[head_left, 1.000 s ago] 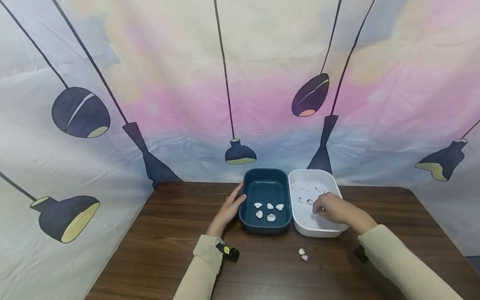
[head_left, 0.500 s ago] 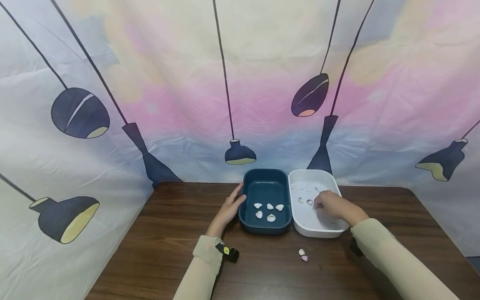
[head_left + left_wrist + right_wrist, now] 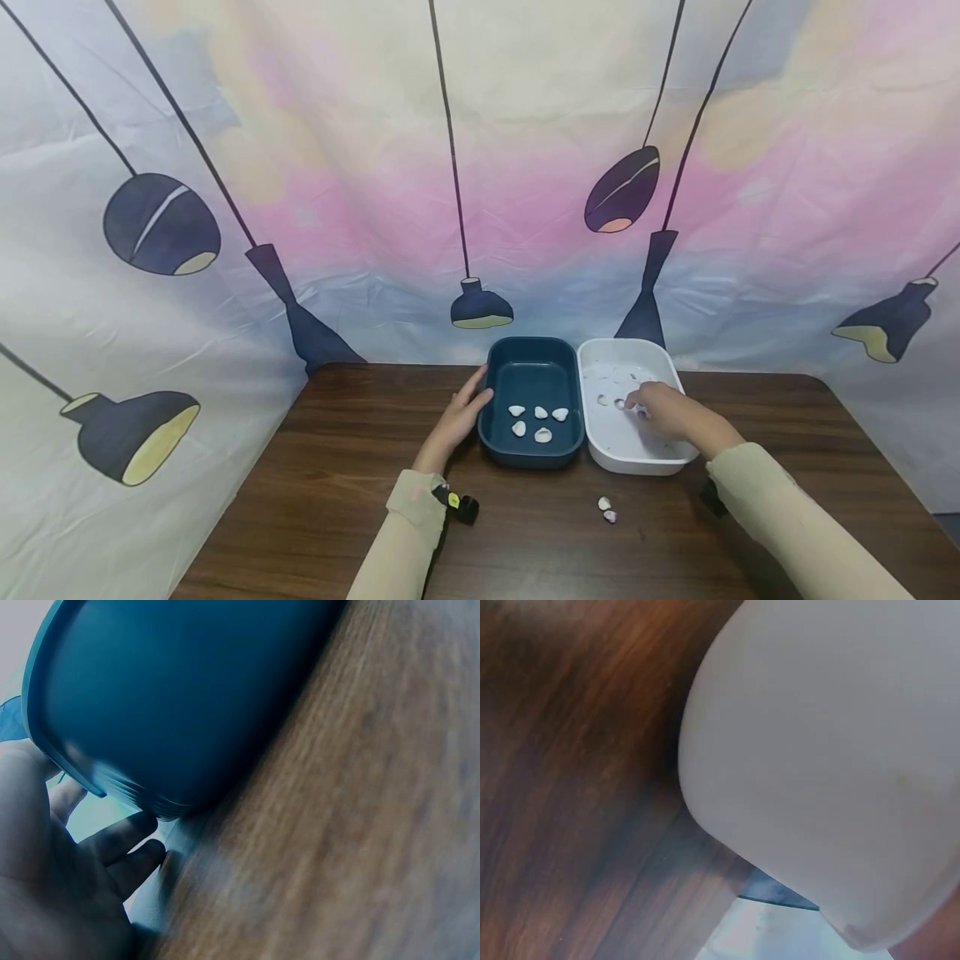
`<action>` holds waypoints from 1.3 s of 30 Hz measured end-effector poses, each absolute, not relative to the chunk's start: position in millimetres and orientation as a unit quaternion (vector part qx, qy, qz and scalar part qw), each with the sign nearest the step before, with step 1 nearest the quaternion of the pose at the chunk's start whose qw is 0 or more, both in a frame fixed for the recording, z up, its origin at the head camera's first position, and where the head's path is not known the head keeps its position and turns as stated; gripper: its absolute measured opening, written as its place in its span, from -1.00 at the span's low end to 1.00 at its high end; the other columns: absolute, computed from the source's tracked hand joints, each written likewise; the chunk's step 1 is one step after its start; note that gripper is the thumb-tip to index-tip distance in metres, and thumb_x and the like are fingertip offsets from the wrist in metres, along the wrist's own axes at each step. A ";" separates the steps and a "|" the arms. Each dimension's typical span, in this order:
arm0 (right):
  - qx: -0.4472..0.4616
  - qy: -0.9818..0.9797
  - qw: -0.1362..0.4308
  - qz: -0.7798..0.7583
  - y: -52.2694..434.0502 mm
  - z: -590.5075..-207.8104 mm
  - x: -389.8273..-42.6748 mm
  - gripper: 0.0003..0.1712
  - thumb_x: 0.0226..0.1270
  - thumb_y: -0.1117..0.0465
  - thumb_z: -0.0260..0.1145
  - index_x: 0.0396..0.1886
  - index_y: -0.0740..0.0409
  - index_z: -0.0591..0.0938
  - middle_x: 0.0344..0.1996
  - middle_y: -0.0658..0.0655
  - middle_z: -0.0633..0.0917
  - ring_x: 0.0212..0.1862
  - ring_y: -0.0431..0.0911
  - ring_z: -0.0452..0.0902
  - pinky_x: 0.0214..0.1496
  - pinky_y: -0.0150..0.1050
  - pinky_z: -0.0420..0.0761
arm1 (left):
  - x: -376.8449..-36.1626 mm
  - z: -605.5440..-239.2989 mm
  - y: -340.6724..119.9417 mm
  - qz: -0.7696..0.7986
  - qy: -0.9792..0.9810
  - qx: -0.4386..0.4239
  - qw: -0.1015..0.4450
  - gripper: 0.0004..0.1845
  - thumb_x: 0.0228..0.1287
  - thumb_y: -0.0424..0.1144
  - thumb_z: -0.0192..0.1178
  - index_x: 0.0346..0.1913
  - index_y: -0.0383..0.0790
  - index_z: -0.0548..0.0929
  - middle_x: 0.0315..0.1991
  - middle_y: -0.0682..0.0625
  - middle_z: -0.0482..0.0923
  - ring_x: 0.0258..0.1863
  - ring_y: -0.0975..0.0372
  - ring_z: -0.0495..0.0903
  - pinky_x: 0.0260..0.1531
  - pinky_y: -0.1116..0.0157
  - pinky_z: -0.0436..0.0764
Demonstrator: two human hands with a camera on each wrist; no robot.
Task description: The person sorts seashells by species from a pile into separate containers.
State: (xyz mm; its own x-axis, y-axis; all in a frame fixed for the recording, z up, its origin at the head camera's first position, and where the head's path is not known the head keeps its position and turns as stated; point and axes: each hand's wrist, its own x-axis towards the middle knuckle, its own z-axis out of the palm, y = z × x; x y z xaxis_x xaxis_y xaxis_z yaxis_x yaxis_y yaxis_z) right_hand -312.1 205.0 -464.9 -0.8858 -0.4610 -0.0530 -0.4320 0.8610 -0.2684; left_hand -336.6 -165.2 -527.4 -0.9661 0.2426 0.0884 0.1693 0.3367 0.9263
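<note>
Bracing blue tub (image 3: 534,379) rim, left hand (image 3: 459,419)

place: staged recording booth | evidence: lamp-print backdrop (image 3: 480,167) curtaining a wooden table (image 3: 315,500)

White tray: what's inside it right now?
The white tray holds a few small shells near its far end, plus the right hand reaching in. Whatever lies under that hand is covered.

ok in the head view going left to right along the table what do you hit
left hand → dark blue tray → white tray → right hand
</note>
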 end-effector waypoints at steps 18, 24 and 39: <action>-0.275 0.946 -0.002 -0.171 200.5 -434.8 -263.2 -0.72 0.24 0.29 0.39 -0.05 0.23 0.72 -0.07 0.16 0.71 0.03 0.09 0.62 0.13 0.10 0.58 | -336.4 -524.3 -163.8 0.560 0.818 0.128 0.033 -0.40 0.56 0.00 -0.07 0.56 0.08 0.12 0.56 -0.02 0.04 0.52 -0.01 0.06 0.44 -0.15 -0.41; -0.292 0.943 -0.012 -0.160 194.9 -428.4 -250.2 -0.74 0.22 0.27 0.41 -0.08 0.19 0.73 -0.14 0.08 0.71 -0.04 0.01 0.64 0.07 0.03 0.61 | -336.4 -526.0 -164.5 0.561 0.818 0.123 0.032 -0.41 0.56 0.00 -0.06 0.56 0.10 0.13 0.56 -0.01 0.05 0.51 0.00 0.08 0.45 -0.14 -0.40; -0.351 0.918 -0.060 -0.177 182.1 -430.6 -220.8 -0.87 0.18 0.31 0.42 -0.26 0.09 0.74 -0.34 -0.10 0.66 -0.22 -0.16 0.62 -0.14 -0.15 0.64 | -336.5 -526.1 -163.7 0.557 0.822 0.116 0.029 -0.40 0.55 0.01 -0.04 0.56 0.10 0.14 0.55 -0.04 0.06 0.50 -0.04 0.10 0.44 -0.16 -0.40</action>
State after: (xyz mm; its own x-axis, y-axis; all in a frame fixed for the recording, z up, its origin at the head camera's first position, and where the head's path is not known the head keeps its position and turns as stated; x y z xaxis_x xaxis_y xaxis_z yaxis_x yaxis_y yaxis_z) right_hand -220.8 182.1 -430.6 -0.7470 -0.6220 0.2348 -0.6646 0.6913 -0.2836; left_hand -336.5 -163.7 -526.1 -0.9715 0.2228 0.0807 0.1574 0.3518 0.9227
